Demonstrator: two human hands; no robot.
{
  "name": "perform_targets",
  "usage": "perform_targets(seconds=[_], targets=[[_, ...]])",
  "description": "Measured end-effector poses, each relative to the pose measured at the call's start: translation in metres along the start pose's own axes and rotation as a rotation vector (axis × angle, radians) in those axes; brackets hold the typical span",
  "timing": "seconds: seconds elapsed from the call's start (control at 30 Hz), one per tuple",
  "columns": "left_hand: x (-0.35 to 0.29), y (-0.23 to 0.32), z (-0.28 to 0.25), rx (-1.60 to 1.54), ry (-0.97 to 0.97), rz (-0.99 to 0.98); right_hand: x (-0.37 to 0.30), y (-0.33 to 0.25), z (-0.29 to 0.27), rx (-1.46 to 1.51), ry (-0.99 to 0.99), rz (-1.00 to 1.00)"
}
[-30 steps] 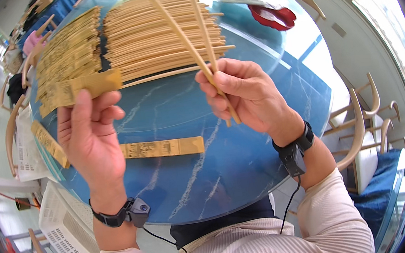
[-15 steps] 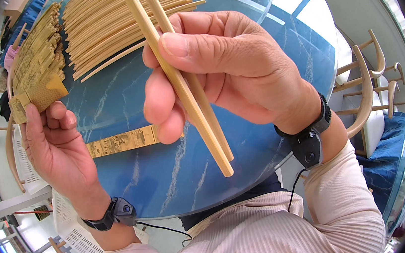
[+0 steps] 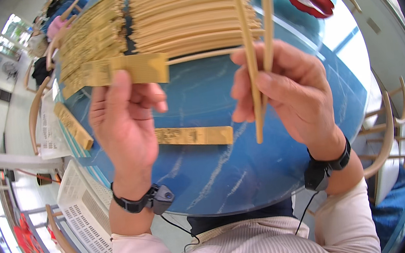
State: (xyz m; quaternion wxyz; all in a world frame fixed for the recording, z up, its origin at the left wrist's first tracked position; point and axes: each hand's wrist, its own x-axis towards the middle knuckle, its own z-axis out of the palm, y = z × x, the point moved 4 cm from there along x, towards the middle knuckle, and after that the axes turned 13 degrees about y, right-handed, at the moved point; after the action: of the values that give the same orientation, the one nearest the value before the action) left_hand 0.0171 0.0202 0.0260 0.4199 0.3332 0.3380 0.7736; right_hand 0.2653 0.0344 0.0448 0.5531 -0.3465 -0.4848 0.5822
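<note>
Between the thumb and fingers of my left hand (image 3: pixel 124 120) is a flat gold printed paper sleeve (image 3: pixel 151 69), held level over the table. My right hand (image 3: pixel 295 88) pinches a pair of pale wooden chopsticks (image 3: pixel 252 78); they stand nearly upright, spread at the top and close together lower down. Below and between my hands, another gold sleeve (image 3: pixel 196 135) lies on the blue table, its left end behind my left hand. Beyond are a wide stack of loose chopsticks (image 3: pixel 185 16) and, to its left, a pile of patterned gold sleeves (image 3: pixel 94 31).
The round table (image 3: pixel 248 181) has a blue marbled top. A small bundle of gold sleeves (image 3: pixel 73 126) lies by its left edge. A red dish (image 3: pixel 309 3) sits at the far right. A white plastic basket (image 3: pixel 84 205) stands at lower left; wooden chairs (image 3: pixel 382 146) stand at right.
My right hand has drawn away from the camera and rightward; the chopsticks have swung more upright. My left hand has come toward the middle with the sleeve turned level. The whole view has shifted.
</note>
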Motion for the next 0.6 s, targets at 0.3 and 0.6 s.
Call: perform_targets(seconds=[0.3,0.6], targets=[[-0.001,0.019,-0.007,-0.039,0.064,0.158,-0.005,0.012,0.007,-0.579,0.045,-0.419],[0.003,0.031,-0.009,-0.164,0.096,0.201,0.003,0.010,0.006,-0.670,0.083,-0.662]])
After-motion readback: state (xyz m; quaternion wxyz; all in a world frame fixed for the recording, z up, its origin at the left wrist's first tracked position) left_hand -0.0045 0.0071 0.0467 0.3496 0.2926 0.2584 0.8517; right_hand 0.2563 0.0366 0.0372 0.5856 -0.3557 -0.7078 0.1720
